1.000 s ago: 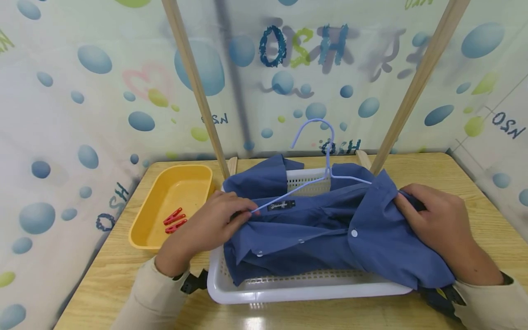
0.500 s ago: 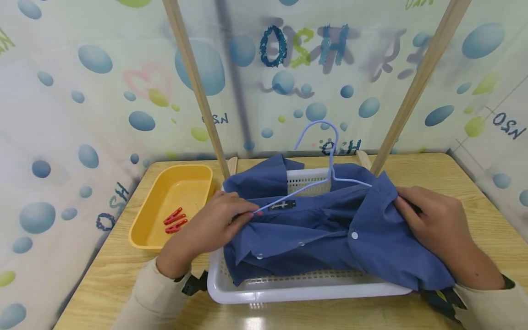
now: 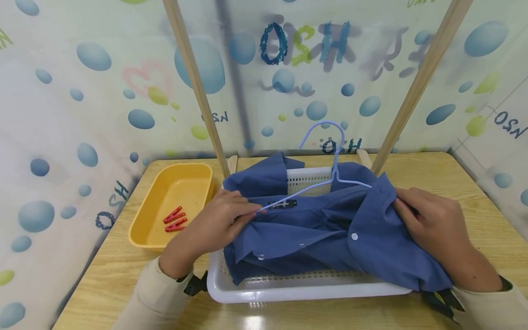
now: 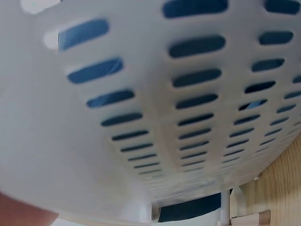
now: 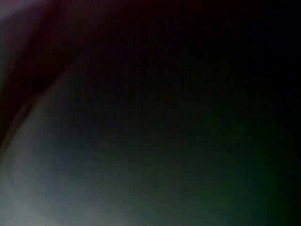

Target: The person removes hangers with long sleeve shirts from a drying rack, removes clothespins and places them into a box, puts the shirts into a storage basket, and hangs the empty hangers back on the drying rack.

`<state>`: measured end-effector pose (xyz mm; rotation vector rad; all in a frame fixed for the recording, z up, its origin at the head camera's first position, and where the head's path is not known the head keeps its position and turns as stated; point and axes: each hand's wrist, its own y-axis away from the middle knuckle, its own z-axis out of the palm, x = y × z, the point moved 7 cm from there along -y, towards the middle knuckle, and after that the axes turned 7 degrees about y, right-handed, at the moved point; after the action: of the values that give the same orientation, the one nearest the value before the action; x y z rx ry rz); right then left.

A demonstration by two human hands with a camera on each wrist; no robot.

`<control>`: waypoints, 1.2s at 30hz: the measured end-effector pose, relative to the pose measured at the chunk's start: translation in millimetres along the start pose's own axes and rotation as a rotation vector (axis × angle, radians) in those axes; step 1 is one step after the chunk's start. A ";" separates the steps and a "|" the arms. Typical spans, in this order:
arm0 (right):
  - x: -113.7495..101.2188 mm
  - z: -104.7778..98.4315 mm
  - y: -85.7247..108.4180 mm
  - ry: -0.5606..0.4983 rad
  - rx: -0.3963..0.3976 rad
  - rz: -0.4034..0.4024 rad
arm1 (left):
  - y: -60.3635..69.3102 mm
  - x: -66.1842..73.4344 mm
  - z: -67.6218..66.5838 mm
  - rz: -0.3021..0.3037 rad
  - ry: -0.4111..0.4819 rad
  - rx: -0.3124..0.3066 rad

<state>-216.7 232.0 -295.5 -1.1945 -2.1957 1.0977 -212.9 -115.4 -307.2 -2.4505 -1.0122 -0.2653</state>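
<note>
Left hand (image 3: 216, 222) pinches hanger (image 3: 335, 173) at its eight o'clock; right hand (image 3: 435, 229) grips shirt (image 3: 288, 237) at hanger's four o'clock. Shirt lies across basket (image 3: 313, 293). Risk: loosening the right grip could let shirt slip off.

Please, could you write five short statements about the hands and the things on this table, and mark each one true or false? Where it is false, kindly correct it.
1. The left hand pinches the hanger. True.
2. The right hand holds the blue shirt. True.
3. The whole hanger can be seen, with no cloth covering it. False: one end disappears under the shirt.
4. The yellow tray has two red clips in it. True.
5. The tray stands to the right of the shirt. False: it stands to the left of the shirt and the white basket.
</note>
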 end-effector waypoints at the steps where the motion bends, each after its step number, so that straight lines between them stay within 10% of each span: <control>1: -0.1 0.0 -0.1 -0.004 0.005 0.009 | -0.1 -0.1 -0.6 0.001 -0.001 0.004; 24: 19.6 0.6 9.2 -0.133 0.102 0.122 | 1.7 -14.3 -8.7 -0.128 0.017 0.048; 36: 16.9 5.5 0.6 -0.096 -0.078 0.124 | 3.1 -22.8 -14.7 -0.221 0.182 0.055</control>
<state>-229.4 243.9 -299.5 -1.3541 -2.2815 1.1495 -226.9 -138.5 -303.4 -2.2196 -1.1920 -0.5157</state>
